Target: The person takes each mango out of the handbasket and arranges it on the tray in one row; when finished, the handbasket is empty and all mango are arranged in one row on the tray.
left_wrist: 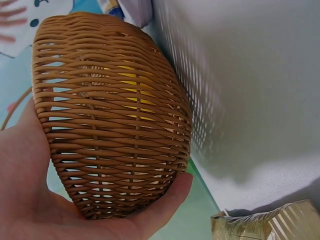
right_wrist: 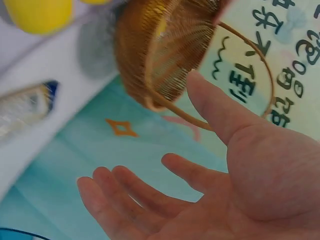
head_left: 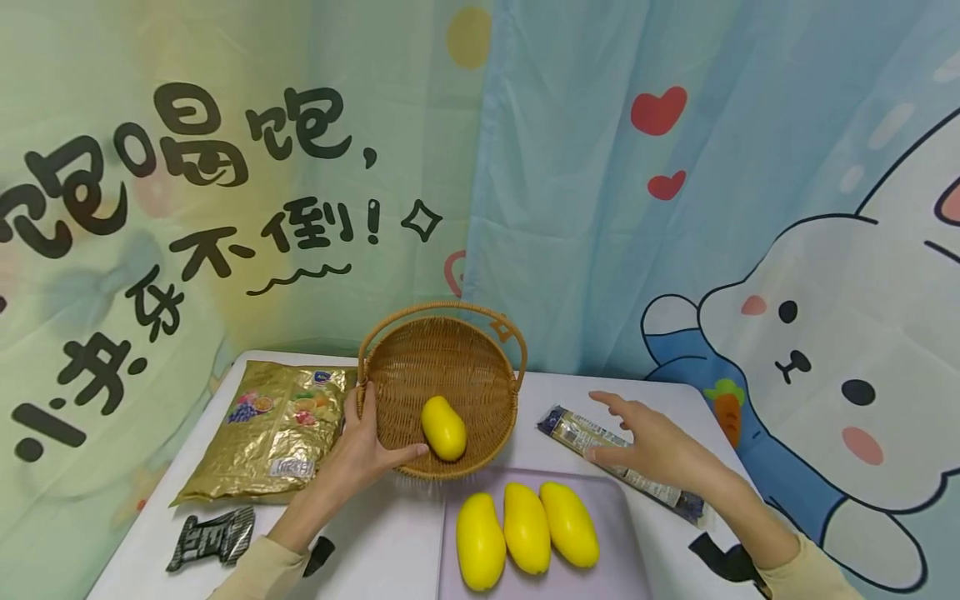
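Note:
My left hand (head_left: pixel 366 446) grips the left side of a brown wicker basket (head_left: pixel 480 358), thumb on one side and fingers on the other. The basket is tilted so its opening faces me, its arched handle up. In the left wrist view the woven wall (left_wrist: pixel 115 150) fills much of the frame, with yellow showing through the gaps. A yellow mango (head_left: pixel 444 429) lies inside the basket. My right hand (head_left: pixel 656 442) hovers to the right over a long, narrow packet (head_left: pixel 600 446), its fingers extended and apart, with nothing in them.
Three yellow mangoes (head_left: pixel 527 529) lie side by side on a pale purple tray (head_left: pixel 626 533) at the front. A gold bag (head_left: pixel 281 433) lies on the white table (head_left: pixel 375 542) at left, with a small black packet (head_left: pixel 212 537) before it. Printed curtains (head_left: pixel 555 208) hang behind.

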The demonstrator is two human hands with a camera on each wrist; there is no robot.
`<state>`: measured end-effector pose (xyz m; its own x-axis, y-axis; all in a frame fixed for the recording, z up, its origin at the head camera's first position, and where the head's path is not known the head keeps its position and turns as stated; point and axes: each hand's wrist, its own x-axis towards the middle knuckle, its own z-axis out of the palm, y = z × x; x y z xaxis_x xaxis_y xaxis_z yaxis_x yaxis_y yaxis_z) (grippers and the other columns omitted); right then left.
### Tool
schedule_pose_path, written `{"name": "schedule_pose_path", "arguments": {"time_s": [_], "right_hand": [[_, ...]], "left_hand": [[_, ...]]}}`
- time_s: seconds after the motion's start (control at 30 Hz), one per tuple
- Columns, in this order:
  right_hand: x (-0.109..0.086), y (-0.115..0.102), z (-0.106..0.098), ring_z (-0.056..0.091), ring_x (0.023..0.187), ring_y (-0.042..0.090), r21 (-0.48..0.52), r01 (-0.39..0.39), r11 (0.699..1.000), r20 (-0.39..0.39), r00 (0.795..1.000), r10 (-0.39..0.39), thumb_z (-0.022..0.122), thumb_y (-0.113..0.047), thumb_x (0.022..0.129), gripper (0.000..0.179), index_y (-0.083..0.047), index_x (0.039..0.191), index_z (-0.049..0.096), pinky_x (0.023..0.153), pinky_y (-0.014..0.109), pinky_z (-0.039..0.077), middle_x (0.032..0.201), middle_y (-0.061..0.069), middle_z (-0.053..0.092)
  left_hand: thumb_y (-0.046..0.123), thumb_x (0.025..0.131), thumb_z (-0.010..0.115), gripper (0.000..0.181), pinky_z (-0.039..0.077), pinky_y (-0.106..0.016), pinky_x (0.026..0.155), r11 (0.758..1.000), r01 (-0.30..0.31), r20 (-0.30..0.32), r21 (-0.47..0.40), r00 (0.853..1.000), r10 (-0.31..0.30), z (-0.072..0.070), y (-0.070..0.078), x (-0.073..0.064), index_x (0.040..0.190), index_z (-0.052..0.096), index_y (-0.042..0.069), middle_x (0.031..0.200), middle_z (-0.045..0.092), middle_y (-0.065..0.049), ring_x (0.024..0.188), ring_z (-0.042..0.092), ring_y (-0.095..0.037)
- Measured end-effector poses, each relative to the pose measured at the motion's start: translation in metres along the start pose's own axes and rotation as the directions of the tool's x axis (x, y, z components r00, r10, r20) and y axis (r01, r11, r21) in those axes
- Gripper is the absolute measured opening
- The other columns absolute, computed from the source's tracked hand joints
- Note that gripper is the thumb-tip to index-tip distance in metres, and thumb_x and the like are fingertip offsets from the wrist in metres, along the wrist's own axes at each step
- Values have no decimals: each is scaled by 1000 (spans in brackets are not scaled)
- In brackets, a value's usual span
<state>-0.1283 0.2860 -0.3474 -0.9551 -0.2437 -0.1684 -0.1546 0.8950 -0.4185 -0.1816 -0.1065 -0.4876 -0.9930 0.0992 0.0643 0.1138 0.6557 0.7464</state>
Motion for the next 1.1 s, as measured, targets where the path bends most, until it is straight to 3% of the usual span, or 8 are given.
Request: {"name": "schedule_pose_path", "arguments": {"time_s": [0.2, 0.5, 0.67, 0.8, 1.1], "right_hand": [[20, -31, -22, 58, 124, 41, -27, 125, 992, 1, 992, -125, 72, -51, 91, 83, -9, 155, 39, 93, 55, 54, 145, 23, 53], [64, -80, -20, 56, 129, 41, -1, 203, 979, 90, 975, -202, 72, -41, 95, 75, -10, 155, 40, 99, 55, 52, 150, 17, 52], [88, -100, -12, 58, 126, 34, -27, 237, 971, 126, 965, -232, 72, -45, 94, 76, -13, 155, 41, 97, 51, 52, 146, 14, 56], [113, -108, 1, 58, 129, 31, -59, 265, 962, 155, 955, -254, 73, -47, 92, 78, -14, 155, 41, 103, 51, 50, 148, 10, 56], [158, -117, 29, 50, 139, 34, -51, 294, 954, 283, 921, -269, 74, -37, 93, 81, -7, 157, 35, 113, 50, 43, 156, 16, 46]], "left_hand": [[60, 74, 84, 132, 59, -53, 83, 1000, 3, 3, -2, 1000, -3, 0, -1, 0, 163, 3, 6, 164, -6, -30, 114, 61, -55], [61, 74, 84, 134, 59, -52, 84, 1000, -2, 5, -10, 1000, 2, 1, -1, 1, 163, 1, 4, 165, -8, -29, 120, 56, -57], [62, 73, 84, 134, 56, -57, 92, 1000, -1, 4, -24, 1000, 2, 2, -1, 1, 164, 2, 7, 165, -7, -29, 123, 54, -57], [63, 73, 84, 135, 53, -59, 96, 999, 2, 10, -38, 1000, -1, 2, -2, 0, 164, 0, 8, 165, -8, -27, 126, 52, -57], [66, 73, 81, 136, 54, -57, 96, 1000, 5, 16, -19, 1000, -4, 0, -1, 1, 164, -1, 7, 165, -9, -28, 127, 51, -56]]}}
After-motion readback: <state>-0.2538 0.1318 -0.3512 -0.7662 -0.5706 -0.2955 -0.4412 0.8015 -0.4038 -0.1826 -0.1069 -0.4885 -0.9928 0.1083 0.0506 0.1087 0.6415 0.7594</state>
